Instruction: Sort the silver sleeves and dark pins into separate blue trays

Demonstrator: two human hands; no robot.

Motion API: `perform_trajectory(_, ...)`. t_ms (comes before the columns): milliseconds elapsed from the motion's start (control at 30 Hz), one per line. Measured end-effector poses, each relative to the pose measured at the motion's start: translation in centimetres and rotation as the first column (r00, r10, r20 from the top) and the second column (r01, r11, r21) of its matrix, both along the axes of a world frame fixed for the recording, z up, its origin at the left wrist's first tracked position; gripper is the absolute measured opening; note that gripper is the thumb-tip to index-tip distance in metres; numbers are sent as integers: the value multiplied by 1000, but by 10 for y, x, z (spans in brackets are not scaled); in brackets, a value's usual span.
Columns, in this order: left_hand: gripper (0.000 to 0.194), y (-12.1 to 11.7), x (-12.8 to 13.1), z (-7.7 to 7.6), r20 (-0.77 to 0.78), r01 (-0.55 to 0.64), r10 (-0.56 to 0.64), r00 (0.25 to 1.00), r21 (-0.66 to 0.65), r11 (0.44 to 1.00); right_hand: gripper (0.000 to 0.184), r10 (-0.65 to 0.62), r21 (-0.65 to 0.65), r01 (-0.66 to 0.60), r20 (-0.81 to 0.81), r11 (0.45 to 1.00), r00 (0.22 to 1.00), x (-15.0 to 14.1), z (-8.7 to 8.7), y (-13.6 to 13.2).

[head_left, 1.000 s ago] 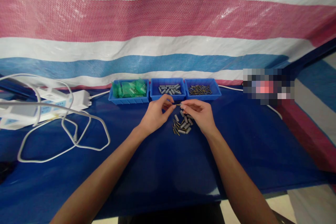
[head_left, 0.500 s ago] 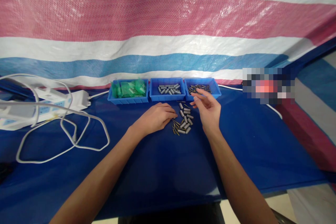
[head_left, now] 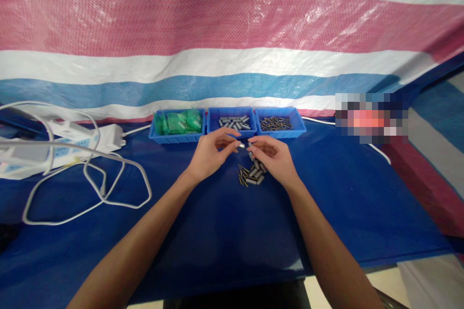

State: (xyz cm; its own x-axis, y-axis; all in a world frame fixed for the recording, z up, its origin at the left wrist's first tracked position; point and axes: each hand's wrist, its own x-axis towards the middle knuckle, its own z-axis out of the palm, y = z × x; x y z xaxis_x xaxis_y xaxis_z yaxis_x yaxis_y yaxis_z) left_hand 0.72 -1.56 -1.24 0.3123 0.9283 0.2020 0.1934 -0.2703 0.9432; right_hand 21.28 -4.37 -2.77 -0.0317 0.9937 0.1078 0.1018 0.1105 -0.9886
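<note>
Between the thumb and fingertips of my left hand is a small silver metal cylinder. My right hand is close beside it, its thumb and fingers drawn together at the upper end of a loose pile. Whatever lies between those right fingertips is too small to make out. The pile below holds several grey metal cylinders and several thin dark-and-gold pins, all on the blue table cover. Part of the pile is hidden behind my right hand.
Three blue bins line the back: one with green plastic bags, one with grey cylinders, one with thin pins. White power strips and looped cable lie left. A blurred-out patch covers something right.
My right hand has come left and down from the pin bin to the pile. My left hand has lifted from the table and turned, now showing a silver cylinder in its fingertips.
</note>
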Motion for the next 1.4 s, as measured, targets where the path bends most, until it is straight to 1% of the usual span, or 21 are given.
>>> perform_trajectory(67,26,1,0,1,11,-42,43,999,-51,998,24,6,0,-6,-8,1000,1000,-1,1,-1)
perform_trajectory(133,29,2,-2,2,-19,-70,69,997,-60,996,24,6,2,-6,-14,1000,1000,-1,1,0)
perform_trajectory(233,32,1,-4,5,-18,-56,54,998,-92,994,25,-12,9,12,-15,1000,1000,2,-1,1)
perform_trajectory(300,31,1,-5,7,19,-45,47,999,-124,991,24,-28,9,28,-11,1000,1000,5,-4,3)
perform_trajectory(367,31,0,-5,9,54,-58,66,996,-142,988,23,-35,5,35,-17,999,999,6,-6,4)
perform_trajectory(433,32,1,-5,9,87,-107,118,989,-129,986,22,-36,-1,36,-29,999,999,6,-8,5)
perform_trajectory(500,35,2,-5,8,133,-167,178,975,-85,982,22,-42,-7,42,-28,999,999,7,-10,5)
perform_trajectory(533,37,3,-5,7,157,-188,195,968,-58,980,22,-50,-2,50,-9,999,999,8,-10,5)
perform_trajectory(600,40,5,-5,6,181,-196,193,964,-2,981,21,-88,41,84,97,996,991,12,-10,5)
perform_trajectory(633,39,5,-6,6,176,-191,183,967,29,981,20,-120,79,107,179,991,977,15,-9,5)
perform_trajectory(700,31,6,-7,6,136,-182,169,976,94,979,18,-184,161,134,358,978,915,20,-8,5)
perform_trajectory(767,24,5,-9,6,69,-156,148,987,130,979,17,-203,194,119,503,974,840,24,-6,5)
perform_trajectory(867,22,3,-10,7,-95,-50,63,993,128,991,19,-159,172,61,648,983,745,24,-4,3)
perform_trajectory(933,21,2,-10,6,-238,43,-3,971,160,986,22,-142,163,37,706,986,694,21,-3,2)
perform_trajectory(1000,23,2,-9,3,-362,145,-55,930,226,963,20,-128,152,25,725,988,676,17,-3,1)
perform_trajectory(1033,25,2,-8,0,-408,193,-74,910,259,946,18,-110,139,14,719,990,686,15,-3,1)
perform_trajectory(1100,32,1,-6,-6,-476,271,-94,874,318,908,16,-51,99,-23,678,995,733,13,-4,1)
perform_trajectory(1167,38,0,-4,-12,-538,323,-84,839,367,873,18,8,63,-60,624,996,781,12,-6,1)
perform_trajectory(1233,41,-1,-1,-17,-593,360,-66,803,393,846,19,40,44,-81,589,996,807,11,-7,1)
perform_trajectory(1300,41,-2,-1,-20,-634,379,-45,772,403,833,17,50,33,-82,561,996,826,10,-9,1)
perform_trajectory(1400,33,0,-2,-22,-664,371,-10,748,405,836,11,29,11,-39,473,999,881,9,-11,2)
